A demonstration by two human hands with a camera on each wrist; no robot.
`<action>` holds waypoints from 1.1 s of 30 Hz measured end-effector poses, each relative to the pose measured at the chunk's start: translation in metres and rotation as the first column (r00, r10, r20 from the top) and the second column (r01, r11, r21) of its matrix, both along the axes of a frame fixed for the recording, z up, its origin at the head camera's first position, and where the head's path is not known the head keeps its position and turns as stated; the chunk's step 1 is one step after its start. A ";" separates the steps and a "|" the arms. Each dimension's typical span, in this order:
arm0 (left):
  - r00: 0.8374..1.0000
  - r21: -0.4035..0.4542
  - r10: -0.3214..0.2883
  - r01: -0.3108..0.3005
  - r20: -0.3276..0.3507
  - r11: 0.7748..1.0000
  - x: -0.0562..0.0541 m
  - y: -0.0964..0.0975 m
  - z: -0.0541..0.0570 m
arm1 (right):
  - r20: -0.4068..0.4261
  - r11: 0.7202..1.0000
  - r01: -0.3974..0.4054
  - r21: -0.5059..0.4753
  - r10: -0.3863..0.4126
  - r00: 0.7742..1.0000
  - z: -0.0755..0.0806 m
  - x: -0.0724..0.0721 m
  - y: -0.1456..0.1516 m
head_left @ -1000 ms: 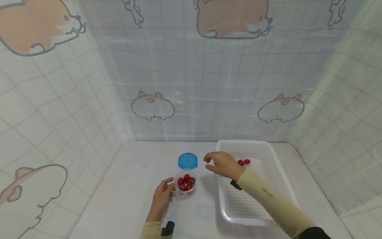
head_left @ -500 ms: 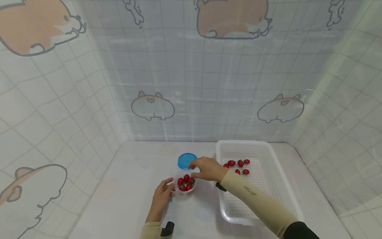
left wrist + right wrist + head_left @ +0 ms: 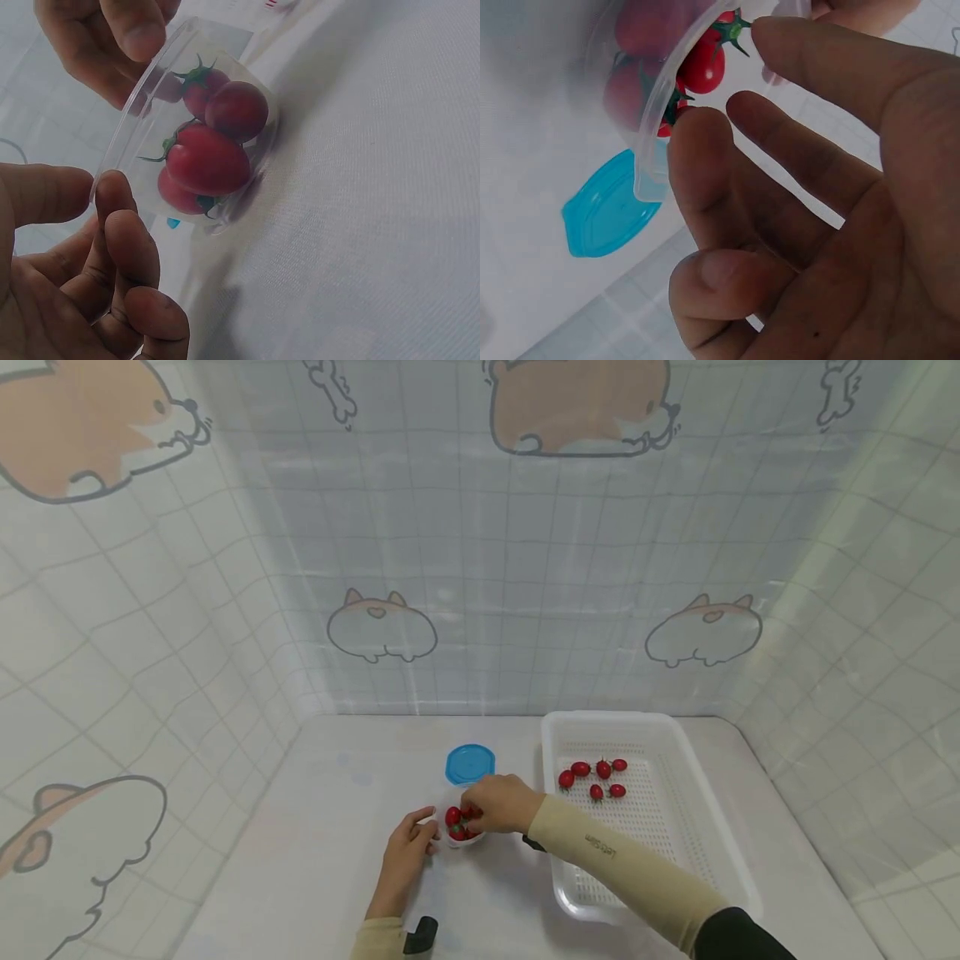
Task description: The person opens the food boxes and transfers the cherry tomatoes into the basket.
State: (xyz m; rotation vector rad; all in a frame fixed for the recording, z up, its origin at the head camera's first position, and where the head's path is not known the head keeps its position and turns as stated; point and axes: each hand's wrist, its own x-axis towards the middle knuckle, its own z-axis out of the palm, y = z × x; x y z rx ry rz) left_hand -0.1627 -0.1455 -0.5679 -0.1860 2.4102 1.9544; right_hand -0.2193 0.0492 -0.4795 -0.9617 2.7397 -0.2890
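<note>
My left hand [image 3: 407,857] pinches the rim of a small clear plastic container [image 3: 120,142] between thumb and index finger. Several red cherry tomatoes [image 3: 206,161] with green stems lie in it. My right hand [image 3: 504,803] reaches over the container's right side. In the right wrist view its thumb tip is by the green stem of one tomato [image 3: 705,66], while the other fingers are near the rim, apart from the thumb. I see no tomato gripped there. The right hand hides part of the container in the head view.
A blue lid [image 3: 470,764] lies flat just behind the container. To the right stands a white perforated basket [image 3: 667,810] with several cherry tomatoes [image 3: 581,769] in its back left part. My right forearm crosses over the basket. Tiled-pattern curtain walls [image 3: 540,568] surround the white table [image 3: 315,827].
My right hand has moved left from above the basket to the container, and its fingers are now down among the tomatoes. My left hand stays at the rim.
</note>
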 end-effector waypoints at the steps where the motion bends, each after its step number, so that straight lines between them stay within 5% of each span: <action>1: 1.000 -0.003 0.001 -0.001 0.000 1.000 0.000 0.000 0.000 | -0.003 1.000 0.000 0.006 0.000 1.000 -0.001 -0.001 -0.001; 18: 1.000 -0.021 0.009 -0.009 0.007 1.000 -0.001 0.000 -0.002 | -0.160 0.991 0.006 0.135 0.015 0.987 -0.017 -0.005 -0.010; 33: 1.000 -0.043 0.002 -0.002 0.004 0.999 -0.002 0.000 -0.001 | -0.180 0.988 0.015 0.153 0.013 0.984 -0.020 -0.007 -0.011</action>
